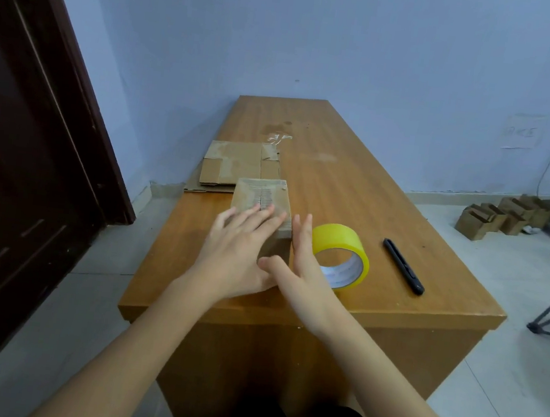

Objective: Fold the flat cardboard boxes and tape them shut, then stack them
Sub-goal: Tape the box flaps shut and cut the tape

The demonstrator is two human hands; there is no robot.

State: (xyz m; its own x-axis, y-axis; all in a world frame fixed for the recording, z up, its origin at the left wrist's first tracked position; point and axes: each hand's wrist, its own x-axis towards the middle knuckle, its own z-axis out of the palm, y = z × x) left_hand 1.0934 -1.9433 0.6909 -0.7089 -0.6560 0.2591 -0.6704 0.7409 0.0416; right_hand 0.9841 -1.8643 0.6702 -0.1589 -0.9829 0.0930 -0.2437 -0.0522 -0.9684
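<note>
Hands are meeting at a folded cardboard box [262, 203] on the wooden worktop [354, 190]: the left hand [239, 252] is lying flat on its top with straight fingers, the right hand [298, 262] is pressing open-fingered against its right side. Just beside it a yellow tape roll [342, 254] is lying, then a black utility knife [403, 267]. Beyond the box, flat cardboard sheets [234, 166] are lying near the worktop's left edge.
</note>
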